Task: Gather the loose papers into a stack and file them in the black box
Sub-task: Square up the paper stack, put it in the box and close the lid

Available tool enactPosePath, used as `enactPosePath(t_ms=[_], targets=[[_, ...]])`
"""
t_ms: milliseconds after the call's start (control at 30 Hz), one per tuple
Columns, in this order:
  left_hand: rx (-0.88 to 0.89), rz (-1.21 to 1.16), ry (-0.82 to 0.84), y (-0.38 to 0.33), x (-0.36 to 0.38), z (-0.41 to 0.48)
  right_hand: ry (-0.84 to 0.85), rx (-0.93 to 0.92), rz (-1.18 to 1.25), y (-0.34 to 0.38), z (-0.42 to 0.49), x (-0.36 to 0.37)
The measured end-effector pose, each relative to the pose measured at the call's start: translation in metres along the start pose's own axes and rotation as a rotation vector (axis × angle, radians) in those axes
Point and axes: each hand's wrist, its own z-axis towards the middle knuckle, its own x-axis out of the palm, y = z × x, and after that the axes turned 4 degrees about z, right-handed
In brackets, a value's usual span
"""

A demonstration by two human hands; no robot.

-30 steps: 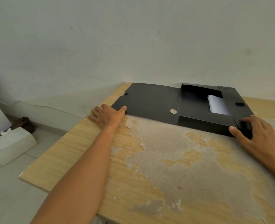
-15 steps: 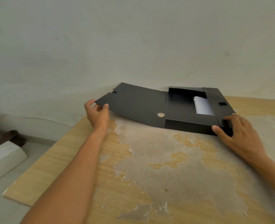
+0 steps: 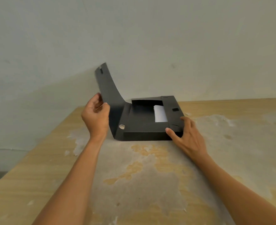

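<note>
Two hands: both mine, both on the box.
Wall (image 3: 166, 38): pale and plain, behind the table.
Table (image 3: 41, 172): wood-grain top, its veneer peeled over a wide grey patch in the middle; the box sits near its far edge, by the wall.
Box (image 3: 143, 135): black, flat on the table, its top open, its front wall facing me.
Lid (image 3: 108, 91): black flap hinged at the box's left side, raised steeply and curving, its free end up against the wall; a small slot near the top edge.
Left hand (image 3: 95, 118): my fingers are curled with the thumb pressed in, pinching the lid's near edge about halfway up.
Right hand (image 3: 186, 135): my fingers are spread over the box's front right corner, thumb against the front wall, the rest laid on the right side flap.
Papers (image 3: 160, 113): a white stack lying inside the box, toward the right, partly under the side flap.
Side flap (image 3: 172, 109): a black strip folded over the box's right edge, with a small clasp on it.
Button (image 3: 121, 127): a round metal snap low on the lid, near the hinge.
</note>
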Motion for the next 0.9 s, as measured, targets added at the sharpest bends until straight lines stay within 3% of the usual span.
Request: enactPosePath(t_ms=[133, 333, 533, 700, 900], targets=[[0.147, 0.142, 0.206, -0.005, 0.032, -0.037, -0.025, -0.016, 0.097, -0.001, 0.000, -0.002], [0.476, 0.549, 0.475, 0.034, 0.047, -0.088, -0.108, 0.017, 0.363, -0.004, 0.003, -0.005], [0.509, 0.656, 0.620, 0.041, 0.047, -0.099, -0.101, 0.079, 0.514, -0.006, 0.003, -0.009], [0.490, 0.676, 0.671, 0.043, 0.049, -0.099, -0.033, 0.025, 0.389, -0.009, 0.006, -0.004], [0.465, 0.665, 0.668, 0.041, 0.051, -0.099, 0.201, 0.060, 0.236, -0.018, 0.034, -0.005]])
